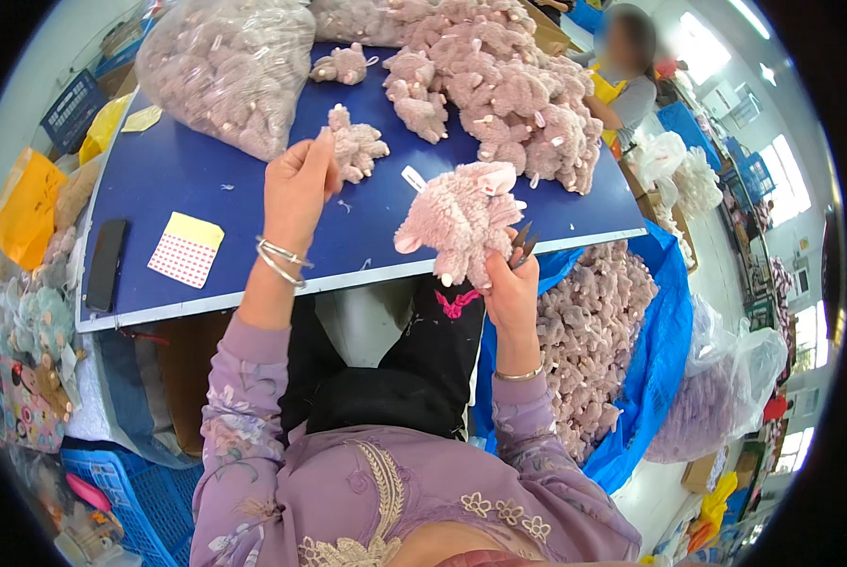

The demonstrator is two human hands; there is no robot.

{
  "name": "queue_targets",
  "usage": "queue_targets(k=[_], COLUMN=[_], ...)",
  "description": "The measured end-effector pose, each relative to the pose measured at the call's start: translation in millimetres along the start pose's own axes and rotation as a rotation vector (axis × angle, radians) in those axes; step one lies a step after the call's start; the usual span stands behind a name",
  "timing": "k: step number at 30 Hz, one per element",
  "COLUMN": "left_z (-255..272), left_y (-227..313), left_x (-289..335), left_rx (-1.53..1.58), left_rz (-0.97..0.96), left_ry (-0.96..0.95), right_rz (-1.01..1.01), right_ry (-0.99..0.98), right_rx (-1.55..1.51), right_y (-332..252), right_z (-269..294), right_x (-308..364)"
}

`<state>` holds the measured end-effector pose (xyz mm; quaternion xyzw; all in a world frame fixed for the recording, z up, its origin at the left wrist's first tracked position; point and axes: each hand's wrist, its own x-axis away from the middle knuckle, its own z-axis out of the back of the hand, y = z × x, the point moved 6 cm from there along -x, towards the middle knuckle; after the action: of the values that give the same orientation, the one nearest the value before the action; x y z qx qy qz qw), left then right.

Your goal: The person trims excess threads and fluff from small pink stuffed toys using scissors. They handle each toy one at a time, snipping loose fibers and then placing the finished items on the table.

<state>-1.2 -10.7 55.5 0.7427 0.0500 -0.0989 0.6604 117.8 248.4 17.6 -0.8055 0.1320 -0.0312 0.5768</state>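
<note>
My right hand [512, 288] grips a small pink plush toy [456, 219] by its lower edge, above the table's near edge. A white loop tag [413, 179] sticks out from the toy's upper left. Dark blades, apparently of thread snips [525, 244], show between the toy and my right fingers; their handle is hidden. My left hand [300, 184] is raised over the table to the left of the toy, fingers pinched together; whatever is in them is too small to make out. Just beyond it lies another pink plush toy [357, 146].
On the blue table [253, 189] are a heap of plush toys [508, 85], a filled clear bag [230, 66], a sticker sheet [186, 253] and a black phone [107, 266]. A blue sack of toys [593, 340] stands at my right. Another person [622, 85] is at the far right.
</note>
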Motion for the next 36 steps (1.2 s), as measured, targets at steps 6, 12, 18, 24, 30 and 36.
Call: queue_targets(k=[6,12,18,24,30,36], left_z=[-54.0,-85.6,-95.7,-84.7,-62.6,-56.1], left_y=[-2.9,-11.0,-7.2,-7.2,-36.4,-72.5], left_x=[36.3,40.0,37.7,34.2,25.5,21.6], left_rx=[-0.087,0.141,0.517,0.245,0.093,-0.007], left_rz=[0.242,0.195,0.246,0.183,0.226,0.317], left_ry=[-0.459,-0.375,-0.403,-0.388,-0.39,-0.391], right_rz=[-0.019,-0.059,-0.088,0.042,0.254,0.265], right_ry=[0.021,-0.031,-0.159,0.159,0.505,0.8], right_rx=[-0.16,-0.244,-0.421,-0.222,-0.096,0.18], right_y=[-8.7,0.1,9.8,-20.9,-73.5,-101.3], right_z=[5.3,6.9,20.6,45.2,202.1,339.0], right_x=[-5.5,-5.3,-9.2,-15.2,-58.9,-139.9])
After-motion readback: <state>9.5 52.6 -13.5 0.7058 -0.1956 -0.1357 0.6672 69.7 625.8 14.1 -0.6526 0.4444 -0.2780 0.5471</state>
